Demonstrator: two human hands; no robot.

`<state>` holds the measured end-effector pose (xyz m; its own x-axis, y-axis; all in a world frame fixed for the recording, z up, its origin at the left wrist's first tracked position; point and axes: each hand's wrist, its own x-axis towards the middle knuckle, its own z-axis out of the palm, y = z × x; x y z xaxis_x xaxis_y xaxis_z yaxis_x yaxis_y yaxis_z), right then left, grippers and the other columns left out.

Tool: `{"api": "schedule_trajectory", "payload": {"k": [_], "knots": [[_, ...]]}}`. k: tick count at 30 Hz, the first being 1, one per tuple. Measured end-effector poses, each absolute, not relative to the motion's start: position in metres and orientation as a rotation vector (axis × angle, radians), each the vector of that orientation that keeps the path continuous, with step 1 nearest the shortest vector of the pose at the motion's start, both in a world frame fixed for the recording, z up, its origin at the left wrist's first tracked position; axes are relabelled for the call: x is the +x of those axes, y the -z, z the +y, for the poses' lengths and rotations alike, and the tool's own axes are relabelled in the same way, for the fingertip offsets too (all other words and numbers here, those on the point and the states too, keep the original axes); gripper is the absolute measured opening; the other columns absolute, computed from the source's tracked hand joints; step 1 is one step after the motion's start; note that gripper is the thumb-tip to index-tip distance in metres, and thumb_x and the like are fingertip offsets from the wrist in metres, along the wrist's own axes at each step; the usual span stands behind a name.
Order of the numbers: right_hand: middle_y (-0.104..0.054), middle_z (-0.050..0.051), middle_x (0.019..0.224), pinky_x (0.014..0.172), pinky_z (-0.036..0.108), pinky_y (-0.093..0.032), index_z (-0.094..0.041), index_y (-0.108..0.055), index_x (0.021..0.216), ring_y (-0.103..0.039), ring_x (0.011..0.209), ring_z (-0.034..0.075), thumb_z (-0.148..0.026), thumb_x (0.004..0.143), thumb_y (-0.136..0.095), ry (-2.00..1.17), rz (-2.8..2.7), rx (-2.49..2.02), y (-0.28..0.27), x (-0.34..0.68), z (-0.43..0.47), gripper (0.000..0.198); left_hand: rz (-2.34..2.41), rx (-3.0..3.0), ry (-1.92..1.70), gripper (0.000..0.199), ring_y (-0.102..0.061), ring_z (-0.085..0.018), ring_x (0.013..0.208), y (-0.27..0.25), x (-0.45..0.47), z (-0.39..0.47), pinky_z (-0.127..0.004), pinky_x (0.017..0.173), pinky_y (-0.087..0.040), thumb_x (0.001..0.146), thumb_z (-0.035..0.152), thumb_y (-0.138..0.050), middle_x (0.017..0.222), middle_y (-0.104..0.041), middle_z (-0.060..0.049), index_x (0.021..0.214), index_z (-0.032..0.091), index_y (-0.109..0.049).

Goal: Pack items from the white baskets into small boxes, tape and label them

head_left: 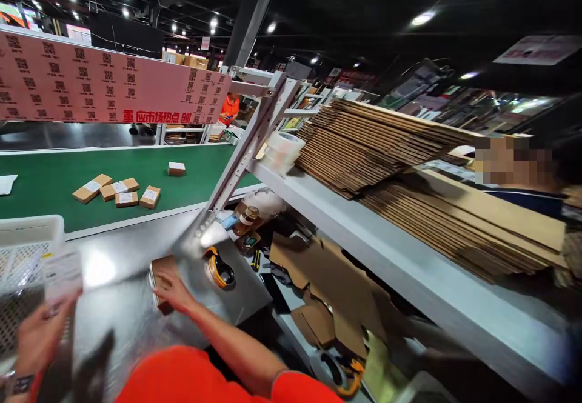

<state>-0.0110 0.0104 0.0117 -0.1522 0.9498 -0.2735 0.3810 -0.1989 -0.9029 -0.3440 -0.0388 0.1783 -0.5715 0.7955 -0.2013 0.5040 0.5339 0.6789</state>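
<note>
On the metal worktable (122, 324), my right hand (175, 292) grips a small brown cardboard box (162, 266), with the fingers laid over its top and side. At the far left my left hand (48, 327), blurred by motion, pinches a white printed slip (63, 274) by its lower edge. To the right of the box lies a yellow-and-black tape dispenser (220, 268), touched by neither hand. A white plastic basket (31, 227) stands beside my left hand.
Several small labelled boxes (124, 188) lie on a green conveyor belt (204, 163) beyond the worktable. Stacked flat cardboard (364, 142) and clear tape rolls (282, 148) rest on a shelf (336, 203) at right. A person (522, 166) is at far right.
</note>
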Motion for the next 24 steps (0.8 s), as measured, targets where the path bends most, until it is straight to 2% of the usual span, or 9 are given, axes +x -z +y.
{"api": "schedule_trajectory", "payload": {"k": [2,3,6,8,10,13,18,24], "knots": [[-0.08,0.016,0.139,0.114,0.057,-0.059,-0.023,-0.085,0.132,-0.075,0.131,0.037,-0.09,0.076,-0.086,-1.594,-1.265,-1.341,-0.023,-0.025,-0.005,0.087,1.961,0.984,-0.842,0.015,-0.084,-0.033,0.104,-0.147,-0.299,-0.026,-0.035,0.087,-0.067,0.083,0.038,-0.086,0.084,-0.087,0.002,0.087,0.023,-0.085],[-0.083,0.013,0.124,0.106,0.053,-0.062,-0.022,-0.087,0.122,-0.079,0.117,0.033,-0.092,0.074,-0.086,-1.647,-1.182,-1.27,-0.029,-0.03,-0.012,0.085,1.77,0.974,-0.883,0.022,-0.084,-0.036,0.105,-0.134,-0.275,-0.023,-0.038,0.088,-0.067,0.075,0.043,-0.087,0.086,-0.088,0.0,0.083,0.023,-0.085],[-0.08,0.006,0.092,0.091,0.042,-0.062,-0.018,-0.085,0.094,-0.074,0.086,0.022,-0.095,0.068,-0.089,-1.552,-1.045,-1.286,-0.047,-0.031,-0.031,0.082,1.481,1.01,-0.905,0.051,-0.08,-0.036,0.081,-0.108,-0.212,-0.025,-0.042,0.076,-0.065,0.057,0.069,-0.089,0.079,-0.085,-0.012,0.071,0.021,-0.082],[-0.078,0.004,0.082,0.085,0.039,-0.059,-0.017,-0.081,0.085,-0.071,0.077,0.02,-0.095,0.064,-0.09,-1.48,-0.976,-1.349,-0.058,-0.021,-0.041,0.081,1.409,1.026,-0.86,0.06,-0.073,-0.032,0.069,-0.099,-0.187,-0.029,-0.04,0.068,-0.061,0.053,0.077,-0.088,0.069,-0.08,-0.013,0.065,0.019,-0.079],[-0.079,0.005,0.081,0.084,0.039,-0.059,-0.018,-0.081,0.084,-0.073,0.079,0.022,-0.093,0.062,-0.092,-1.487,-0.925,-1.375,-0.066,-0.01,-0.05,0.079,1.367,1.015,-0.817,0.06,-0.069,-0.028,0.064,-0.091,-0.175,-0.033,-0.037,0.064,-0.058,0.053,0.076,-0.087,0.068,-0.078,-0.014,0.065,0.017,-0.079],[-0.082,0.006,0.089,0.09,0.042,-0.06,-0.02,-0.083,0.087,-0.078,0.091,0.027,-0.091,0.063,-0.093,-1.524,-0.85,-1.371,-0.071,0.004,-0.065,0.076,1.345,0.962,-0.793,0.057,-0.067,-0.025,0.063,-0.076,-0.165,-0.036,-0.036,0.063,-0.055,0.058,0.069,-0.085,0.075,-0.081,-0.015,0.072,0.015,-0.083],[-0.084,0.009,0.096,0.1,0.049,-0.06,-0.019,-0.083,0.092,-0.082,0.103,0.033,-0.088,0.062,-0.097,-1.523,-0.693,-1.364,-0.068,0.015,-0.09,0.076,1.306,0.892,-0.794,0.052,-0.069,-0.025,0.065,-0.048,-0.149,-0.044,-0.037,0.065,-0.056,0.064,0.06,-0.083,0.084,-0.085,-0.017,0.084,0.012,-0.086],[-0.086,0.01,0.095,0.108,0.054,-0.059,-0.02,-0.085,0.092,-0.082,0.107,0.035,-0.084,0.057,-0.102,-1.506,-0.596,-1.366,-0.062,0.032,-0.104,0.075,1.348,0.951,-0.75,0.056,-0.075,-0.028,0.068,-0.049,-0.129,-0.045,-0.037,0.066,-0.059,0.063,0.066,-0.085,0.082,-0.085,-0.016,0.08,0.013,-0.085]]}}
